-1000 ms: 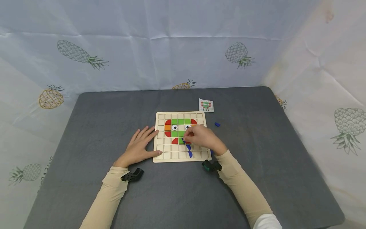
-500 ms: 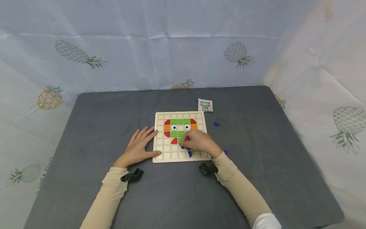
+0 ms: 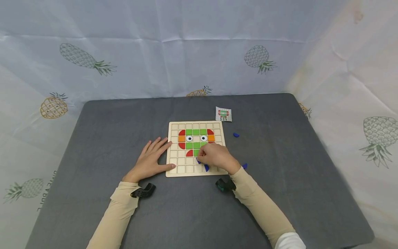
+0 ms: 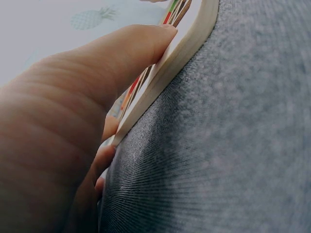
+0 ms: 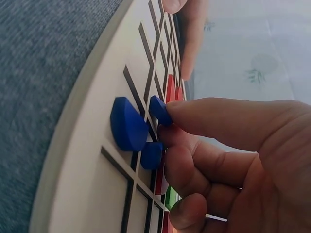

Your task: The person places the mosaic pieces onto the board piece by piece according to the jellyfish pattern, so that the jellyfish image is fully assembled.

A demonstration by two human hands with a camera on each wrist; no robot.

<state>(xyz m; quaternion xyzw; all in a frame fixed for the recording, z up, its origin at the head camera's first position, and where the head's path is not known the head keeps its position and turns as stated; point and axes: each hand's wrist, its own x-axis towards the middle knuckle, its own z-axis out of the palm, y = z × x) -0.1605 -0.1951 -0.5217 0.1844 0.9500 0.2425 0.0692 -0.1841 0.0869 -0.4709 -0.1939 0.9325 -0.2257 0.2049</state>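
A wooden grid board lies on the table, bearing red, green and orange pieces and two eye tiles. My left hand is spread at its left side, thumb over the near corner and fingertips at the edge. Between the thumb and forefinger of my right hand is a blue half-round piece, held tilted close over the lower rows. Beside it on the board are two more blue pieces, a nearer one and a farther one. The right hand hides part of the board's lower right.
A small printed pattern card lies behind the board's far right corner. One loose blue piece is on the dark table to the right. Another blue piece shows beside the right wrist.
My right hand has shifted toward the board's near side with the blue piece, from the green square to the row below. The left hand stays in place.
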